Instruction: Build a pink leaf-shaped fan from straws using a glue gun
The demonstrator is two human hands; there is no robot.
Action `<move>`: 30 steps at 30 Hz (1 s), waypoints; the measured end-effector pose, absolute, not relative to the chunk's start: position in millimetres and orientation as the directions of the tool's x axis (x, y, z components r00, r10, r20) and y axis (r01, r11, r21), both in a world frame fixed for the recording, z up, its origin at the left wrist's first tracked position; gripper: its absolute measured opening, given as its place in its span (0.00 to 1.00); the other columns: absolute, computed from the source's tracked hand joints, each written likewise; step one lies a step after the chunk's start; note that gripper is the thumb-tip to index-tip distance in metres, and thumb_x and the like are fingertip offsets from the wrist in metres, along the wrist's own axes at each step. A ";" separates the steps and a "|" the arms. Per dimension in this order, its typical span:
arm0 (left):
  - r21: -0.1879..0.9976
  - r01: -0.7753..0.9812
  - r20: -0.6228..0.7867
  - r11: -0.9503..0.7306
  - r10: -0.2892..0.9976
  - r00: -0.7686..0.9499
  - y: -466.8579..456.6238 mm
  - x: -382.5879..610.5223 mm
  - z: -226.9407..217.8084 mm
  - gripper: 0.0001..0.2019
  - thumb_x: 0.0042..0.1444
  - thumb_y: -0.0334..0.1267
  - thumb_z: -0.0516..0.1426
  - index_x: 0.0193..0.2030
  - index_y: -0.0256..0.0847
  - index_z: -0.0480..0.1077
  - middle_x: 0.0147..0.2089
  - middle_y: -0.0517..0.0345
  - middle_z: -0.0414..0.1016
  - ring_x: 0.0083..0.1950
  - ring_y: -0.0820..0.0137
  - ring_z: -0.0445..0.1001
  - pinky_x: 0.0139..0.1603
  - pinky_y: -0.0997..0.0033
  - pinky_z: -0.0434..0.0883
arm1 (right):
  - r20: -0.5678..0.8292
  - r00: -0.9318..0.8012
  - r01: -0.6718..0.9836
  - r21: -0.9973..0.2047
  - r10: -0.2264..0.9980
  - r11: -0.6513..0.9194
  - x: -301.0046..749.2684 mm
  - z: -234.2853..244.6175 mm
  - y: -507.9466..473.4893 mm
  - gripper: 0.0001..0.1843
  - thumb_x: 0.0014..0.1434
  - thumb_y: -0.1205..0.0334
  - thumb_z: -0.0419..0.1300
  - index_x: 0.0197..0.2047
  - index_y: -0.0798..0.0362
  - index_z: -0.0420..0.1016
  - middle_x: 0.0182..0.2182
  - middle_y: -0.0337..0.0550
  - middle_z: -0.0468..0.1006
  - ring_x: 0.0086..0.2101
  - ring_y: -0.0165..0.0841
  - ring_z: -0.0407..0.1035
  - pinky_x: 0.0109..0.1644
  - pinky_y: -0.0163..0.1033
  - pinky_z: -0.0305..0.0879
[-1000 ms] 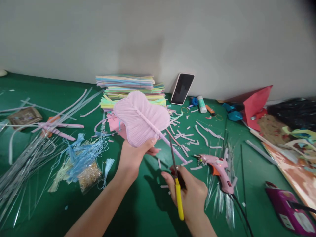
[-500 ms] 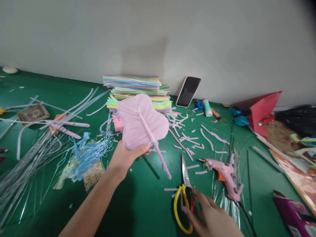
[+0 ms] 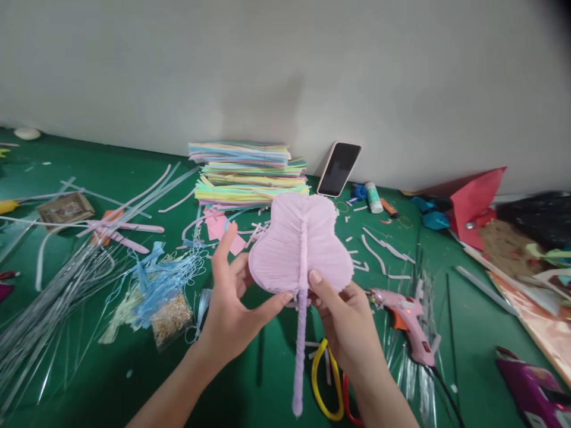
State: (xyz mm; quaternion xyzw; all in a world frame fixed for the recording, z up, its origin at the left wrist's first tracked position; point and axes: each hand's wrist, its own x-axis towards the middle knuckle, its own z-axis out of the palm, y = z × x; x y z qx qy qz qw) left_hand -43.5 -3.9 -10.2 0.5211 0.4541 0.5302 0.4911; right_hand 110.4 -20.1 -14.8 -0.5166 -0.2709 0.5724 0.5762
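Observation:
A lilac hand fan made of fuzzy pipe cleaners is held upright over the table, its wrapped handle pointing down toward me. My right hand grips it at the base of the blade, thumb on the near face beside the central rib and fingers behind. On the other side my left hand has its thumb on the lower edge and some fingers at or behind the left edge; its index finger sticks up, off the fan. Scissors with yellow and red handles lie below, partly hidden by the right hand and fan.
Bundled pastel pipe cleaners and a phone are by the wall. Right, a pink glue gun lies with its cord. Left are blue tassels, a bag of small beige pieces and silvery strips. Lilac offcuts lie scattered.
My right hand has left the scissors and now grips the fan. The fan has moved right and nearer, its handle turning to point straight down. My left hand has loosened, index finger raised.

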 end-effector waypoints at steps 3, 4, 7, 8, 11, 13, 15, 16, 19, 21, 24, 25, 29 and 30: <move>0.880 0.292 0.370 -0.374 0.926 0.073 -5.0 -46.0 -12.6 0.30 0.47 0.33 0.66 0.59 0.49 0.66 0.47 0.52 0.72 0.47 0.62 0.74 0.44 0.64 0.74 | -0.287 0.224 -0.396 -0.900 0.931 -0.182 109.5 -11.0 -24.1 0.11 0.50 0.55 0.70 0.26 0.54 0.78 0.22 0.37 0.76 0.24 0.27 0.67 0.30 0.33 0.66; 0.829 0.374 0.405 -0.415 0.908 0.110 -4.5 -46.9 -11.9 0.23 0.47 0.33 0.66 0.52 0.47 0.72 0.44 0.53 0.72 0.45 0.63 0.74 0.42 0.66 0.74 | -0.285 0.233 -0.395 -0.901 0.930 -0.177 109.3 -9.9 -25.1 0.11 0.50 0.56 0.70 0.26 0.54 0.78 0.22 0.37 0.76 0.24 0.27 0.67 0.30 0.33 0.67; 0.796 0.418 0.424 -0.438 0.896 0.130 -3.1 -47.1 -9.1 0.15 0.48 0.33 0.66 0.45 0.45 0.76 0.41 0.53 0.71 0.40 0.65 0.73 0.39 0.68 0.72 | -0.267 0.250 -0.372 -0.914 0.931 -0.162 109.1 -9.3 -27.8 0.09 0.51 0.56 0.69 0.28 0.53 0.78 0.23 0.37 0.77 0.24 0.28 0.67 0.31 0.34 0.67; 0.816 0.392 0.411 -0.425 0.903 0.123 -3.1 -46.5 -8.8 0.16 0.49 0.33 0.65 0.46 0.45 0.76 0.40 0.53 0.71 0.40 0.65 0.73 0.38 0.69 0.72 | -0.261 0.252 -0.355 -0.921 0.932 -0.162 109.4 -9.8 -28.7 0.09 0.52 0.56 0.68 0.29 0.53 0.79 0.23 0.37 0.77 0.24 0.28 0.68 0.31 0.35 0.68; 0.886 0.320 0.312 -0.334 0.942 0.120 -4.3 -44.6 -8.6 0.16 0.49 0.33 0.65 0.46 0.45 0.76 0.38 0.55 0.70 0.38 0.65 0.72 0.35 0.70 0.71 | -0.244 0.252 -0.299 -0.940 0.937 -0.164 110.8 -12.7 -31.6 0.08 0.54 0.56 0.67 0.32 0.52 0.80 0.26 0.40 0.79 0.26 0.31 0.70 0.33 0.37 0.69; 0.934 0.269 0.209 -0.234 0.971 0.120 -4.6 -43.1 -7.2 0.15 0.48 0.34 0.66 0.45 0.45 0.76 0.38 0.55 0.71 0.39 0.65 0.73 0.37 0.70 0.71 | -0.239 0.255 -0.273 -0.947 0.937 -0.167 111.8 -14.6 -33.3 0.08 0.54 0.56 0.67 0.33 0.52 0.80 0.27 0.41 0.80 0.28 0.33 0.71 0.34 0.38 0.70; 0.980 0.171 0.082 -0.104 0.988 0.130 -3.7 -41.5 -4.2 0.14 0.48 0.34 0.66 0.43 0.44 0.75 0.38 0.55 0.74 0.39 0.65 0.74 0.38 0.71 0.72 | -0.233 0.264 -0.254 -0.953 0.936 -0.166 112.5 -15.7 -34.3 0.08 0.54 0.56 0.66 0.33 0.52 0.81 0.26 0.41 0.80 0.30 0.34 0.73 0.35 0.39 0.70; 0.992 0.119 0.024 -0.041 0.990 0.139 -2.9 -40.5 -2.3 0.14 0.48 0.34 0.66 0.43 0.43 0.75 0.38 0.55 0.75 0.38 0.66 0.75 0.37 0.72 0.73 | -0.229 0.267 -0.246 -0.955 0.936 -0.164 112.8 -16.0 -34.6 0.09 0.54 0.56 0.66 0.33 0.52 0.81 0.26 0.42 0.80 0.30 0.35 0.73 0.36 0.40 0.70; 0.996 0.036 -0.084 0.079 0.984 0.158 -0.3 -38.0 2.7 0.13 0.47 0.35 0.66 0.41 0.42 0.73 0.37 0.57 0.76 0.34 0.69 0.75 0.33 0.74 0.73 | -0.223 0.269 -0.229 -0.960 0.937 -0.163 113.4 -16.0 -34.4 0.09 0.54 0.55 0.66 0.34 0.52 0.81 0.27 0.42 0.81 0.31 0.36 0.74 0.37 0.41 0.71; 0.994 0.047 -0.106 0.100 0.982 0.153 0.8 -36.7 5.2 0.13 0.46 0.35 0.66 0.40 0.42 0.72 0.37 0.57 0.76 0.34 0.69 0.75 0.32 0.75 0.73 | -0.224 0.268 -0.226 -0.960 0.937 -0.164 114.1 -15.9 -33.7 0.09 0.54 0.55 0.66 0.34 0.52 0.81 0.27 0.42 0.81 0.31 0.36 0.74 0.37 0.41 0.71; 0.992 0.053 -0.121 0.113 0.980 0.161 0.9 -34.7 8.6 0.14 0.45 0.34 0.67 0.40 0.42 0.72 0.39 0.56 0.76 0.37 0.67 0.76 0.34 0.74 0.73 | -0.222 0.284 -0.226 -0.961 0.933 -0.160 115.7 -15.8 -32.3 0.10 0.54 0.54 0.66 0.34 0.52 0.80 0.29 0.43 0.81 0.31 0.36 0.74 0.37 0.41 0.71; 0.991 0.028 -0.131 0.128 0.976 0.176 0.4 -33.8 9.7 0.15 0.45 0.34 0.67 0.41 0.42 0.73 0.40 0.55 0.76 0.39 0.66 0.76 0.35 0.74 0.74 | -0.220 0.291 -0.224 -0.962 0.931 -0.157 116.4 -15.7 -32.0 0.11 0.54 0.54 0.66 0.34 0.53 0.80 0.29 0.44 0.82 0.32 0.37 0.74 0.36 0.41 0.71; 0.963 -0.149 -0.202 0.224 0.968 0.150 -3.1 -28.1 12.4 0.21 0.45 0.38 0.67 0.48 0.44 0.72 0.37 0.56 0.77 0.36 0.65 0.77 0.33 0.73 0.75 | -0.212 0.289 -0.229 -0.962 0.934 -0.147 118.3 -16.1 -31.9 0.11 0.53 0.53 0.66 0.31 0.53 0.80 0.26 0.43 0.80 0.32 0.38 0.74 0.37 0.42 0.71; 0.958 -0.173 -0.209 0.227 0.971 0.116 -3.8 -26.7 12.3 0.23 0.45 0.38 0.67 0.50 0.44 0.71 0.35 0.56 0.77 0.35 0.66 0.77 0.33 0.73 0.74 | -0.214 0.283 -0.233 -0.961 0.935 -0.150 118.3 -16.4 -32.2 0.11 0.53 0.53 0.66 0.31 0.53 0.80 0.26 0.43 0.80 0.32 0.37 0.74 0.37 0.42 0.71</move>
